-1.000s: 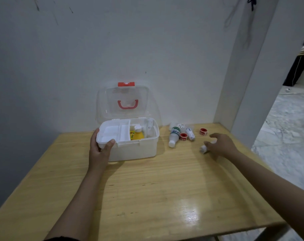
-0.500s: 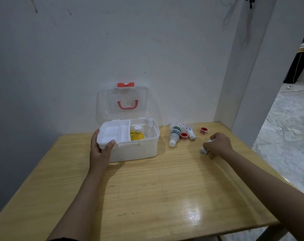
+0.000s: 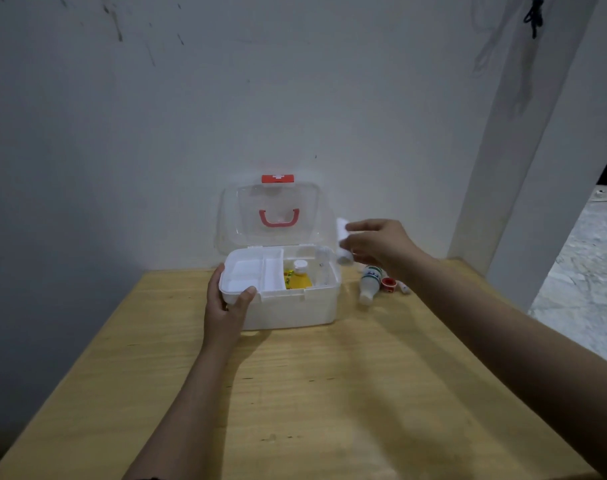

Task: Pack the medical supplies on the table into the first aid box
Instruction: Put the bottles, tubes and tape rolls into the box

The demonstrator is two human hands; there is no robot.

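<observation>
The white first aid box stands open at the back of the wooden table, its clear lid with a red handle upright against the wall. A yellow bottle lies in its right compartment. My left hand grips the box's front left corner. My right hand is raised just right of the box, closed on a small white bottle. A white bottle with a green label and a red tape roll lie on the table under my right arm.
A white inner tray fills the box's left side. A white wall is directly behind the table, and a pillar rises at the right rear corner. The floor drops away beyond the table's right edge.
My right hand closed on the small white bottle, lifted it off the table and carried it left toward the open box. My left hand stayed on the box corner.
</observation>
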